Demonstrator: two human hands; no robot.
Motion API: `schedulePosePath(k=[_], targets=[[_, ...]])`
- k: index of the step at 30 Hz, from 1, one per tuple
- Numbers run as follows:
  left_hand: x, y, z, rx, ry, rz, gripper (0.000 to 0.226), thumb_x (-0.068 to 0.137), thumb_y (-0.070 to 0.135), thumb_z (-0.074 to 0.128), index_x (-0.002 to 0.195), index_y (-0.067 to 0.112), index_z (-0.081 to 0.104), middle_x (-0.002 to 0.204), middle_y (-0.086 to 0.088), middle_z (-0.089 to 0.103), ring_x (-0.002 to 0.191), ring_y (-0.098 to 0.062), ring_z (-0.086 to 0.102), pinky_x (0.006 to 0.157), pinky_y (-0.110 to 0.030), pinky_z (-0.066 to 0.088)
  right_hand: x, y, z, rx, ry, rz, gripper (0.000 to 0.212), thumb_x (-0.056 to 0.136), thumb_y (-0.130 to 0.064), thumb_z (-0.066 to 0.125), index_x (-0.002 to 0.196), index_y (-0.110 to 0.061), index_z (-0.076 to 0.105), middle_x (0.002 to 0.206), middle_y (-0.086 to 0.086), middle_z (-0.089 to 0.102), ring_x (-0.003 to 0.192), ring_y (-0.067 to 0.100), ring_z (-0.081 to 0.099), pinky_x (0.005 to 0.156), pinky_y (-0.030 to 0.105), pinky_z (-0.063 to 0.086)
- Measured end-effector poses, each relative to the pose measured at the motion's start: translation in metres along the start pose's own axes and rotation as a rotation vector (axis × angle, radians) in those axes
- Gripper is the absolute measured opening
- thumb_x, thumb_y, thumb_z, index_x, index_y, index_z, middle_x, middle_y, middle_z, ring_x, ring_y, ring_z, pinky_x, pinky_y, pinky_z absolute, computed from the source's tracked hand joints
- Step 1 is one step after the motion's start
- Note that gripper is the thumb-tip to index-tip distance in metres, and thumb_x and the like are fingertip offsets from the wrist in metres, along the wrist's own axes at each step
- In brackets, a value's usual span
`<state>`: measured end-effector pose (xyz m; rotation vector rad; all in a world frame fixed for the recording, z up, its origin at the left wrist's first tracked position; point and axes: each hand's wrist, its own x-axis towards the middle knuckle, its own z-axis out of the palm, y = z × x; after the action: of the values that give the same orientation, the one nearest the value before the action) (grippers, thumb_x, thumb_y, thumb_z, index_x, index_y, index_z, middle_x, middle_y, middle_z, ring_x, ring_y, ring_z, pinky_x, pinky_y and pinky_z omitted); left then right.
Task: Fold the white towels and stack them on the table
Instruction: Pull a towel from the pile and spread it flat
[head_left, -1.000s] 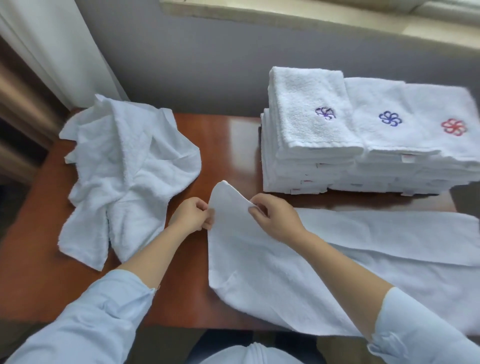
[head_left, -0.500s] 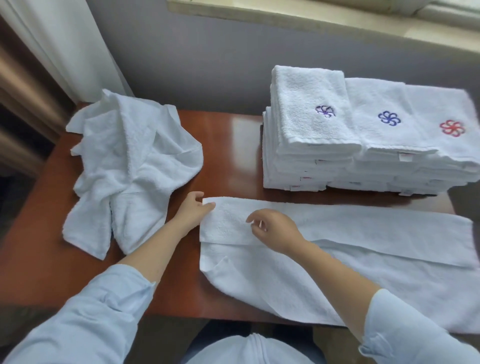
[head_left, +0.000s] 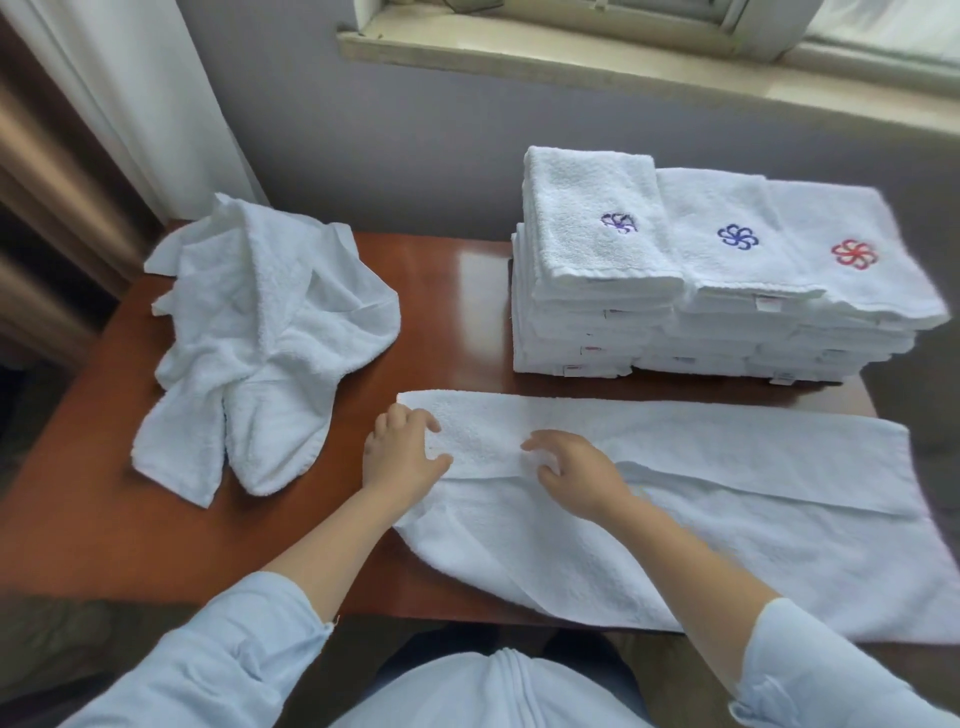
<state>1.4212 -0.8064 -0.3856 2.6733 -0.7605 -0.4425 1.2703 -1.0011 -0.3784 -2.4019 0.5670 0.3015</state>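
A long white towel (head_left: 701, 509) lies across the near half of the brown table (head_left: 452, 312), its far long edge folded over toward me into a flat band. My left hand (head_left: 402, 457) rests on the band's left end, fingers spread. Just to the right, my right hand (head_left: 576, 470) presses the band's near edge with curled, parted fingertips. Neither hand grips the cloth. A crumpled heap of white towels (head_left: 265, 338) lies at the left. Folded white towels with embroidered flower marks form a stack (head_left: 701, 291) at the back right.
A grey wall and a window sill (head_left: 623, 62) stand behind the table. A white curtain (head_left: 130, 88) hangs at the left. The towel's near edge droops over the table's front edge, above my lap.
The lifted left corner of the towel was laid down as a folded band. Both hands let go of it and now rest flat on the fold.
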Motion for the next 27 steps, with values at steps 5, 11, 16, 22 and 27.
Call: schedulePosePath(k=[5,11,16,22,27], targets=[[-0.03,-0.002,0.0,-0.032,-0.217,0.003,0.032,0.079,0.061,0.065,0.09,0.034,0.051,0.089,0.016,0.055,0.079,-0.002,0.054,0.06,-0.023,0.038,-0.028,0.001,0.021,-0.051,0.089,-0.036,0.041,0.092,-0.016,0.054,0.131,-0.028,0.057,0.152,-0.006,0.039,0.141,0.012,0.032,0.103,0.027,0.04],[-0.063,-0.003,0.0,0.138,-0.232,-0.036,0.042,0.075,0.066,0.061,0.093,0.03,0.053,0.091,0.015,0.059,0.082,-0.008,0.058,0.065,-0.027,0.043,-0.057,0.005,0.034,-0.14,0.054,-0.044,0.052,0.092,-0.02,0.055,0.143,-0.026,0.045,0.158,-0.004,0.027,0.143,0.016,0.029,0.102,0.029,0.043],[-0.093,-0.004,0.001,0.17,-0.249,-0.017,0.014,0.093,0.031,0.051,0.089,0.018,0.054,0.086,0.002,0.06,0.081,-0.019,0.061,0.063,-0.031,0.044,-0.082,0.002,0.044,-0.159,-0.148,0.026,0.067,0.093,-0.029,0.055,0.154,-0.026,0.027,0.164,-0.001,0.013,0.151,0.02,0.011,0.121,0.037,0.022],[-0.122,-0.017,-0.013,0.15,-0.225,-0.082,0.025,0.102,0.032,0.043,0.119,0.015,0.049,0.102,-0.001,0.06,0.091,-0.02,0.059,0.071,-0.032,0.046,-0.109,-0.002,0.058,-0.214,-0.229,-0.015,0.071,0.091,-0.044,0.056,0.154,-0.027,0.028,0.164,-0.001,0.011,0.152,0.024,0.002,0.122,0.047,0.008],[-0.142,-0.027,-0.017,0.128,-0.18,-0.101,0.017,0.101,0.034,0.043,0.108,0.019,0.047,0.093,0.003,0.057,0.082,-0.017,0.057,0.064,-0.032,0.044,-0.134,-0.004,0.069,-0.261,-0.245,-0.04,0.051,0.085,-0.039,0.061,0.132,-0.021,0.053,0.153,-0.001,0.029,0.146,0.027,0.017,0.118,0.047,0.018]])
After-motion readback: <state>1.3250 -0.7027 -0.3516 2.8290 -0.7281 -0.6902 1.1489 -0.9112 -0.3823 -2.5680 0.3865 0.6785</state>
